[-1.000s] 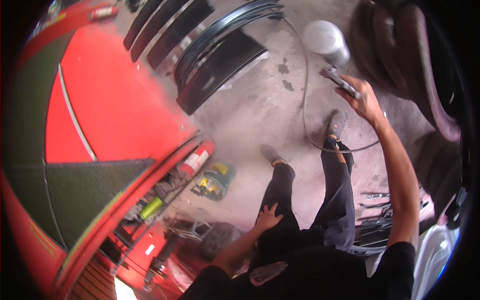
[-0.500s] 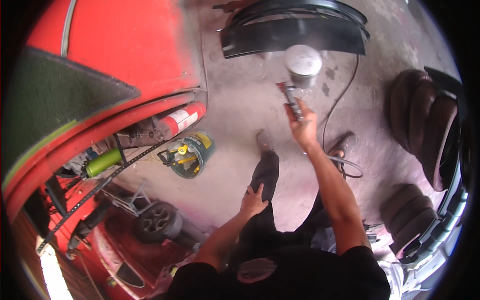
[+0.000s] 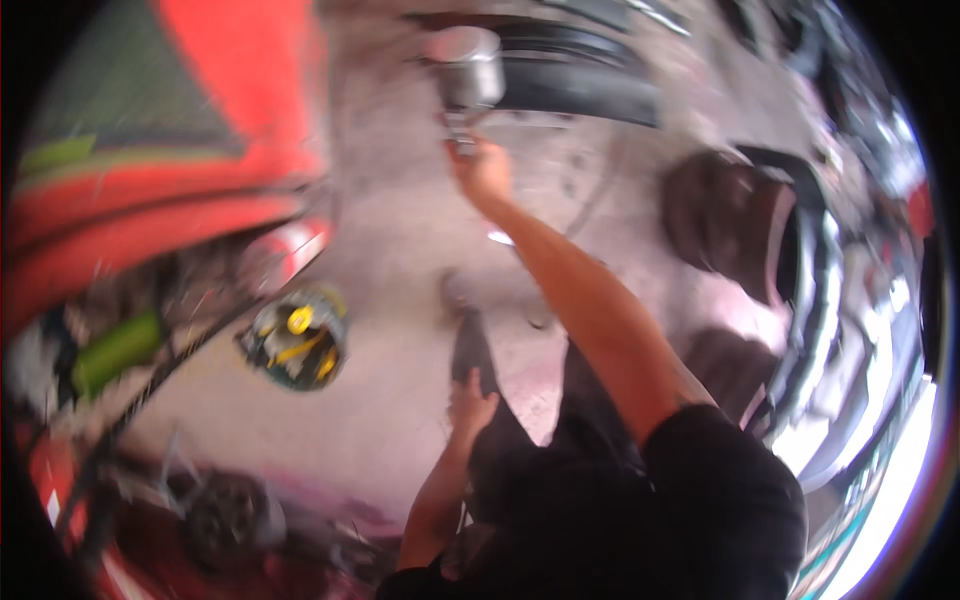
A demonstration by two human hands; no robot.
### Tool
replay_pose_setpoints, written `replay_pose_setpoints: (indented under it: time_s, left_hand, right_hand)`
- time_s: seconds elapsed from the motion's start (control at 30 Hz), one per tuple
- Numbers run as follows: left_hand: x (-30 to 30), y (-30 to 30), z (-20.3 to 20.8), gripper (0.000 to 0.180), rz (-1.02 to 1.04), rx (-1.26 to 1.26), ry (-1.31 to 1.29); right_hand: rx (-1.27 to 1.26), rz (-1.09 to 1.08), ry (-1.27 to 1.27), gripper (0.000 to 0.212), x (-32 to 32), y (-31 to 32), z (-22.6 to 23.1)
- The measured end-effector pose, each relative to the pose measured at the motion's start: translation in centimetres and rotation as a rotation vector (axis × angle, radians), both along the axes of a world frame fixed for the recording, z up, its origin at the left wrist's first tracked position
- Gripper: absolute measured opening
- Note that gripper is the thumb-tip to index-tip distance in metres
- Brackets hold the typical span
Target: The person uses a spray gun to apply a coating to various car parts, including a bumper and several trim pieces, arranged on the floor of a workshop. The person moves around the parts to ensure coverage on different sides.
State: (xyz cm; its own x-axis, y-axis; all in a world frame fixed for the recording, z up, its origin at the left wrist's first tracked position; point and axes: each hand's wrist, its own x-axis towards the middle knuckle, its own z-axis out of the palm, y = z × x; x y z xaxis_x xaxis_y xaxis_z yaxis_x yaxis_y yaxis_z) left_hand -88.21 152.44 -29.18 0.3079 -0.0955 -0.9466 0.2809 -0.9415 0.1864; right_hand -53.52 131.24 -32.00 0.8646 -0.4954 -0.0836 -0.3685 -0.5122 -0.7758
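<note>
The picture is blurred by motion. My right hand (image 3: 482,168) is stretched far out over the concrete floor and holds a small metal tool (image 3: 460,130) whose tip points at a grey metal can (image 3: 468,68). My left hand (image 3: 470,402) rests flat on my left thigh, which is clad in dark trousers. I wear a black shirt.
A red vehicle body (image 3: 150,200) fills the left side, with a green part (image 3: 115,350) and a red cylinder (image 3: 290,255) beneath it. A yellow and black tool (image 3: 295,340) lies on the floor. Black fenders (image 3: 580,90) lie at the top; dark tyres (image 3: 740,235) stand right.
The view has swung and blurred. My right hand with the tool has stayed extended near the grey can. My left hand remains on my thigh.
</note>
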Motion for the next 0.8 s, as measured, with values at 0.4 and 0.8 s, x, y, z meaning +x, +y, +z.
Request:
replay_pose_setpoints:
  time_s: [0.4, 0.8]
  left_hand:
    - [2.2, 4.2, -4.1, 0.077, -0.227, -0.415, -0.094]
    - [8.0, 2.1, 5.9, 0.073, -0.065, -0.073, 0.375]
  right_hand:
    - [0.369, -0.182, -0.03, 0.033, -17.3, -10.3, 25.1]
    - [0.173, -0.415, 0.022, 0.027, -43.9, -26.3, 34.0]
